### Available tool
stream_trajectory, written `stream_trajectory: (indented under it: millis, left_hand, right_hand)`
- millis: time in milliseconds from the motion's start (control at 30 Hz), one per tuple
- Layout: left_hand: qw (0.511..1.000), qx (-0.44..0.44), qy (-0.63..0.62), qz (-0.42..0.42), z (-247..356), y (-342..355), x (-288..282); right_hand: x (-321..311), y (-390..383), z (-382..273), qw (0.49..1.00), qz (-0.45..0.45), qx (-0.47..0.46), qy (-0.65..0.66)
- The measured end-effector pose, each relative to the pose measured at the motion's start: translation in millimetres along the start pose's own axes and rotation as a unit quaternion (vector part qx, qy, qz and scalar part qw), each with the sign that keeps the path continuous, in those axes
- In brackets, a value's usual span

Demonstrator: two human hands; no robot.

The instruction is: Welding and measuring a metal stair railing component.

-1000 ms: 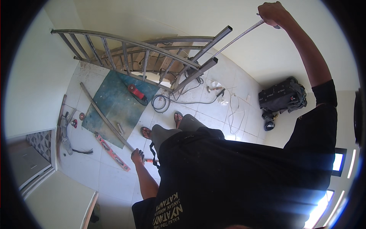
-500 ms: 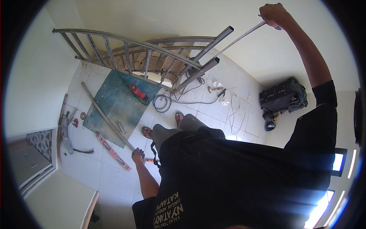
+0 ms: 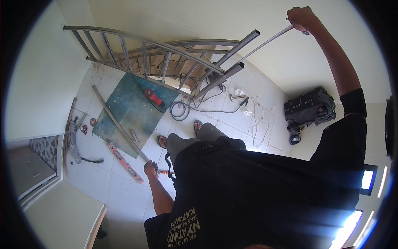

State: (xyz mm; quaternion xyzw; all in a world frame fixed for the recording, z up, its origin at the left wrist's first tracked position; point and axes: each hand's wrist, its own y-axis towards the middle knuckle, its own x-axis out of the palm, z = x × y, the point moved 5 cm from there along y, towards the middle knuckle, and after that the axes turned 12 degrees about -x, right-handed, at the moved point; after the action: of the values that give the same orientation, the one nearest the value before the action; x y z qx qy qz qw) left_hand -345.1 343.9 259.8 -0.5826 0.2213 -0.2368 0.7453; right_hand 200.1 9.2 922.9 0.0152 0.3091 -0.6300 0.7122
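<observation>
My left hand (image 3: 151, 169), low and left of my legs, is closed round the near end of a long metal tube (image 3: 118, 124), which slants away over a teal mat (image 3: 124, 93). A short red-and-white banded piece (image 3: 166, 172) shows beside that hand; what it belongs to is hidden. Raised high at the upper right, my right hand (image 3: 302, 19) grips a thin greyish rod (image 3: 267, 41). The rod slopes down toward a metal railing (image 3: 166, 49) and passes behind its right end. A red angle grinder (image 3: 153, 98) lies on the mat.
A red spirit level (image 3: 124, 162) and discs (image 3: 93, 121) lie at left. A hammer (image 3: 238, 97) and coiled cable (image 3: 179, 111) are on the tiles at right. Dark bags (image 3: 309, 107) stand against the wall. Stairs (image 3: 166, 66) rise behind the railing.
The whole view has shifted slightly to the right, apparently from head movement. Both hands keep the same grips, and the tube and rod show no clear movement against the surroundings.
</observation>
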Motion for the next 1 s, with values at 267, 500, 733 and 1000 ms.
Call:
stream_trajectory:
  millis: [267, 500, 733, 1000]
  left_hand:
    - [0.999, 0.012, -0.023, -0.023, -4, 4, -12]
    - [0.998, 0.033, -0.039, 0.029, 9, -29, -19]
    - [0.996, 0.063, -0.047, 0.029, 25, -38, -47]
    - [0.979, 0.187, 0.08, -0.022, 116, -94, 2]
  right_hand:
    - [2, 5, -1, 0.998, 0.043, -0.021, -0.045]
    - [-6, -22, 26, 0.99, 0.14, -0.01, 0.004]
    - [-35, -33, -48, 0.869, 0.102, -0.092, 0.475]
    - [11, -7, -325, 0.578, -0.046, -0.284, 0.764]
